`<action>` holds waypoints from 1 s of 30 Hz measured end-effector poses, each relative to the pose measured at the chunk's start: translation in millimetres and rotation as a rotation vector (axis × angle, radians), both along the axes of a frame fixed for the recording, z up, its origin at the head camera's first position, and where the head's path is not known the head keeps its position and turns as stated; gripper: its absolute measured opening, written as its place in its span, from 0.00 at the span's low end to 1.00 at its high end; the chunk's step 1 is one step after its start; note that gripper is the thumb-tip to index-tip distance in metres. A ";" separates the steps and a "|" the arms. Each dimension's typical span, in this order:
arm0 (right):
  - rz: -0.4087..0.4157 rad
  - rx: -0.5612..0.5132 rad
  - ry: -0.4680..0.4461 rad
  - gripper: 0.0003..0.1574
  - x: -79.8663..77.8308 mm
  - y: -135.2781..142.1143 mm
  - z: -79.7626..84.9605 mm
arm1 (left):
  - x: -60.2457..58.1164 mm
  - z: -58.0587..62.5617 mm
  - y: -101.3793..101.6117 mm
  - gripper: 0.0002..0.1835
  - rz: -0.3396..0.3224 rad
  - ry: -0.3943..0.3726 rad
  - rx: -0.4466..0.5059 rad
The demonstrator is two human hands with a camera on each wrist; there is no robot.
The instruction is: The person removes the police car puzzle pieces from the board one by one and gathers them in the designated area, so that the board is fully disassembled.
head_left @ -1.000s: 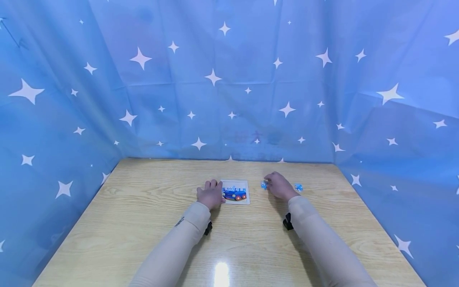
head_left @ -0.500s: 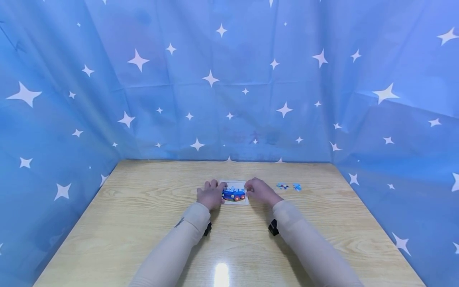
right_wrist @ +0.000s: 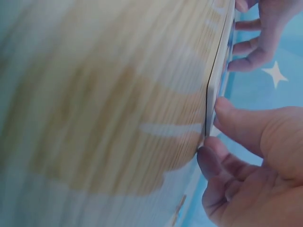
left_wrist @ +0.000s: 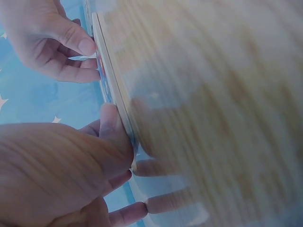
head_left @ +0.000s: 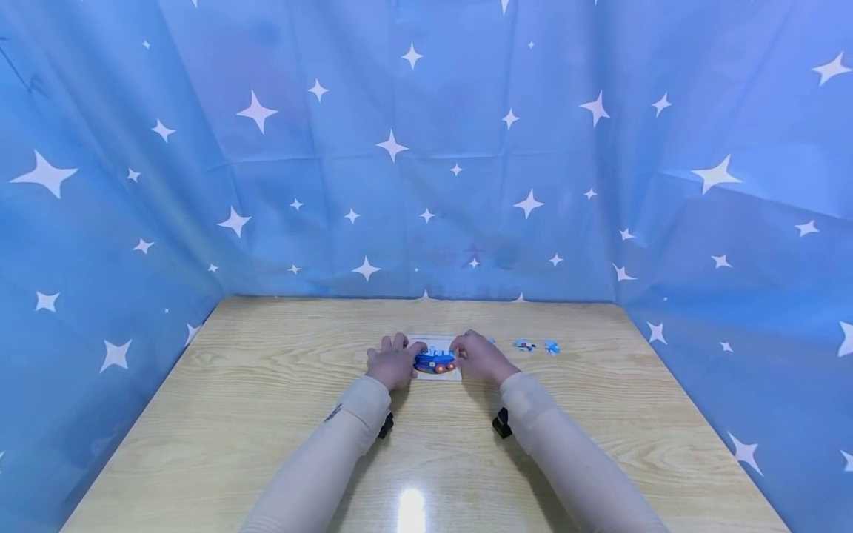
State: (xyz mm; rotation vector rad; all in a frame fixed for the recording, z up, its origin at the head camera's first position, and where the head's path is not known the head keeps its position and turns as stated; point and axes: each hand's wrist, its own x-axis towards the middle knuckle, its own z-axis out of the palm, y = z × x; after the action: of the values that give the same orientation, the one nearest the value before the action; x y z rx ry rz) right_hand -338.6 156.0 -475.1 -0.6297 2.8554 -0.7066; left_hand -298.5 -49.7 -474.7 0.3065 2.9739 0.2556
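A flat puzzle board [head_left: 437, 375] with a blue train picture lies on the wooden table. My left hand [head_left: 392, 364] rests along its left side, fingers spread. In the left wrist view, the thumb [left_wrist: 111, 124] presses the board's edge while other fingertips touch the table. Over the board's right side, my right hand [head_left: 483, 357] has its thumb and fingers bent, pinching a small puzzle piece mostly hidden by them. The right wrist view shows that thumb [right_wrist: 227, 113] against the board near its corner. Pale blue puzzle pieces [head_left: 552, 347] lie to the right.
Another loose puzzle piece [head_left: 525, 346] lies left of the far one, and a sliver of one [head_left: 492, 340] shows just behind my right hand. The table [head_left: 300, 340] ends at a blue curtain [head_left: 426, 185] with white stars, which also hangs along both sides.
My right hand has moved left from the loose pieces to the board's right side, uncovering a piece that it hid. The left hand stays at the board, its thumb shifting slightly inward.
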 end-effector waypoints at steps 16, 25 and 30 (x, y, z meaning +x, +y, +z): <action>-0.041 -0.024 -0.072 0.10 -4.9 -6.3 -4.9 | -1.4 -1.6 -0.8 0.28 0.001 -0.009 -0.014; -0.037 -0.043 -0.096 0.11 -5.2 -8.1 -1.9 | -1.3 -0.5 -1.1 0.29 -0.002 -0.013 -0.019; -0.045 -0.040 -0.092 0.13 -5.2 -10.6 -2.1 | -1.1 -0.7 -0.8 0.29 0.001 -0.007 -0.026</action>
State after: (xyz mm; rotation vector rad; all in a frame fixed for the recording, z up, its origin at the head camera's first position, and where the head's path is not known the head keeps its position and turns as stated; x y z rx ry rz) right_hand -343.9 145.4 -477.2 -0.5256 2.7856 -0.7807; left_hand -299.6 -50.5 -475.5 0.2998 2.9677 0.2169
